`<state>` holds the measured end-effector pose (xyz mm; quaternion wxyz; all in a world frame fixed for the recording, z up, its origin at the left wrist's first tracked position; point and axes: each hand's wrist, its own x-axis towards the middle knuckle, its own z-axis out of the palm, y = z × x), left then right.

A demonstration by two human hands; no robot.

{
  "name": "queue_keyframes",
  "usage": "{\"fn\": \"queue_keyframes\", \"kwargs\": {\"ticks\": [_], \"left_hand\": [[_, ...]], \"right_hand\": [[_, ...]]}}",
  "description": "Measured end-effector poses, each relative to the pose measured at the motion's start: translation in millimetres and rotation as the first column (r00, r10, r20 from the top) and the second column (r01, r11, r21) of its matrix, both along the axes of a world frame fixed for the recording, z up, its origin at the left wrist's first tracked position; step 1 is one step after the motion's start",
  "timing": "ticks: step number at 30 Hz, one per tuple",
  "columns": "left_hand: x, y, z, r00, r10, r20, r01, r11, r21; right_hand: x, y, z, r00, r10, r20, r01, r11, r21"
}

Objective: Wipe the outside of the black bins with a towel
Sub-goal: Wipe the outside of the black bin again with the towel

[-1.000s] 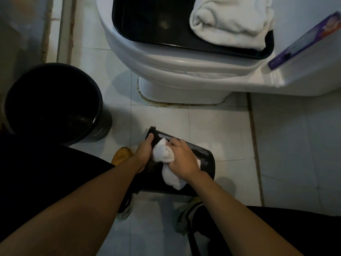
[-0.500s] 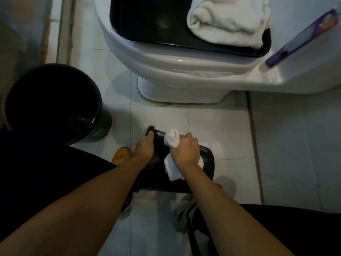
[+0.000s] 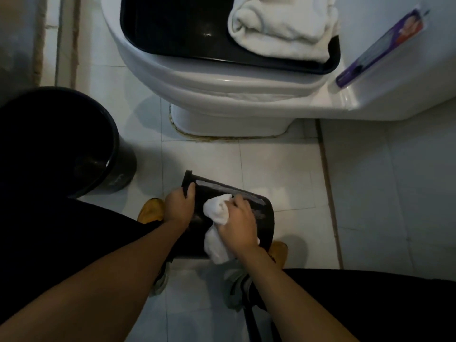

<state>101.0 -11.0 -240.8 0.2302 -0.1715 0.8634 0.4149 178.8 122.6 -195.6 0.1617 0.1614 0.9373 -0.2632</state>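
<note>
A small black bin (image 3: 261, 213) lies tipped on its side on the white tiled floor between my feet, its rim to the left. My left hand (image 3: 179, 206) grips that rim, thumb curled over the edge. My right hand (image 3: 238, 224) clutches a bunched white towel (image 3: 217, 211) and presses it against the bin's outer wall, with the towel's tail hanging below my wrist. A larger round black bin (image 3: 103, 144) stands upright at the left, partly hidden by my dark-clothed knee.
A white toilet (image 3: 222, 95) fills the top, with a black tray (image 3: 172, 28) on its lid holding a folded white towel (image 3: 281, 25). A purple packet (image 3: 380, 48) lies on the cistern. My yellow-toed shoes (image 3: 151, 209) flank the small bin.
My right hand with the towel slid up toward the bin's far side, then back down and right along the wall. My left hand has stayed on the rim.
</note>
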Motion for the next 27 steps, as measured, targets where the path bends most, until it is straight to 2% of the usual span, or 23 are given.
{"fn": "queue_keyframes", "kwargs": {"ticks": [1,2,3,5,6,8,10,12,14,17,18,20,24,26,27], "left_hand": [[0,0,1,1.000,0.002,-0.005,-0.002,1.000,-0.008],[1,1,2,1.000,-0.002,-0.010,0.002,1.000,-0.017],[2,1,3,1.000,-0.007,-0.008,0.007,1.000,-0.026],[3,2,5,1.000,-0.008,-0.004,0.008,0.999,-0.047],[3,2,2,1.000,-0.012,-0.004,0.012,0.999,-0.051],[2,2,1,1.000,-0.004,0.010,0.005,0.999,-0.049],[-1,3,0,1.000,0.004,0.015,-0.003,0.998,-0.062],[0,2,1,1.000,0.016,0.003,-0.016,0.997,-0.075],[1,3,3,1.000,0.013,0.015,-0.011,0.997,-0.072],[2,4,3,1.000,0.003,0.016,-0.002,0.997,-0.072],[2,4,3,1.000,0.000,0.013,0.001,0.997,-0.075],[0,3,3,0.999,0.029,0.017,-0.027,0.997,-0.068],[-5,5,4,0.999,0.044,0.000,-0.043,0.998,-0.042],[-6,6,6,1.000,0.018,-0.003,-0.018,0.999,-0.039],[-3,6,7,1.000,0.013,0.000,-0.013,0.999,-0.047]], "right_hand": [[0,7,-2,1.000,-0.001,0.006,0.001,1.000,-0.007],[-1,17,-4,0.997,-0.074,0.028,0.074,0.997,0.003],[-2,30,-6,0.975,-0.214,0.060,0.213,0.977,0.029],[-4,53,-7,0.858,-0.497,0.128,0.481,0.866,0.134],[-5,55,-6,0.828,-0.539,0.154,0.507,0.838,0.204],[-9,34,0,0.896,-0.424,0.132,0.390,0.894,0.219],[-4,7,-2,0.964,-0.262,0.053,0.258,0.963,0.079],[4,2,-4,0.980,-0.195,0.036,0.196,0.980,-0.022],[6,28,-12,0.954,-0.294,0.058,0.294,0.956,0.004],[12,66,-16,0.835,-0.539,0.110,0.517,0.838,0.176],[13,62,-14,0.821,-0.559,0.118,0.530,0.823,0.207],[12,33,-8,0.855,-0.506,0.113,0.482,0.856,0.188],[19,2,-9,0.913,-0.406,0.044,0.407,0.913,-0.013],[15,24,-14,0.881,-0.468,0.072,0.466,0.884,0.042],[13,39,-14,0.820,-0.564,0.096,0.557,0.825,0.089]]}}
